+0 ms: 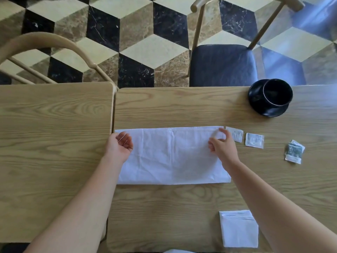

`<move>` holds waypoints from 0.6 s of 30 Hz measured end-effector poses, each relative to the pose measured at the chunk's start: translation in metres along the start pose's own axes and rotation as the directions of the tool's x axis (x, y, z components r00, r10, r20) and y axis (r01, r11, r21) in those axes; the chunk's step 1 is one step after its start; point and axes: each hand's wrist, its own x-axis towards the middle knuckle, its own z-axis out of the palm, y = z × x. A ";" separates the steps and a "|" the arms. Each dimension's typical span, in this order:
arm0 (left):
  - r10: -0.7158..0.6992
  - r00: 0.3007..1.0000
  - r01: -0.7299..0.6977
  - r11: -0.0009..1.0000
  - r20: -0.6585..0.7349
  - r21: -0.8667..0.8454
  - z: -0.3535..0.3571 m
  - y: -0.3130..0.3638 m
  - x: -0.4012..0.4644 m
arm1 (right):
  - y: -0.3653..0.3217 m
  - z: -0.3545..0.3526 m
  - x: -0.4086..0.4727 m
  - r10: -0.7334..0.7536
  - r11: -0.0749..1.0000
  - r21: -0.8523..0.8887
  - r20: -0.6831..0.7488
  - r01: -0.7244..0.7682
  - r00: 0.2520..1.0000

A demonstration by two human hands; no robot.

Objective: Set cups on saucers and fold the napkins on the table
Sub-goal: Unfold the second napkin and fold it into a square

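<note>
A white napkin [171, 157] lies folded into a long rectangle across the middle of the wooden table [182, 106]. My left hand [119, 147] rests palm-up at the napkin's left end, fingers apart. My right hand [221, 145] pinches the napkin's far right corner between thumb and fingers. A black cup [276, 93] stands on a black saucer [255, 101] at the far right of the table. A smaller folded white napkin [238, 229] lies near the front edge, partly under my right forearm.
Two small paper sachets [254, 140] and a crumpled packet [294, 151] lie right of the napkin. A second table [54, 134] abuts on the left. A chair with a dark seat [222, 64] and a wooden chair back [45, 41] stand beyond the far edge.
</note>
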 end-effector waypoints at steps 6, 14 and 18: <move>0.004 1.000 -0.004 1.000 -0.003 0.021 -0.001 0.003 0.001 | -0.012 -0.009 0.023 -0.120 0.919 -0.385 -0.056 0.089 0.991; -0.008 1.000 0.008 1.000 -0.016 -0.007 -0.001 0.006 -0.002 | -0.026 -0.026 0.041 -0.047 0.886 -0.462 -0.010 0.037 0.999; -0.011 1.000 0.010 0.999 -0.021 -0.032 -0.001 0.009 -0.005 | -0.035 -0.031 0.042 -0.042 0.907 -0.421 -0.015 0.032 0.999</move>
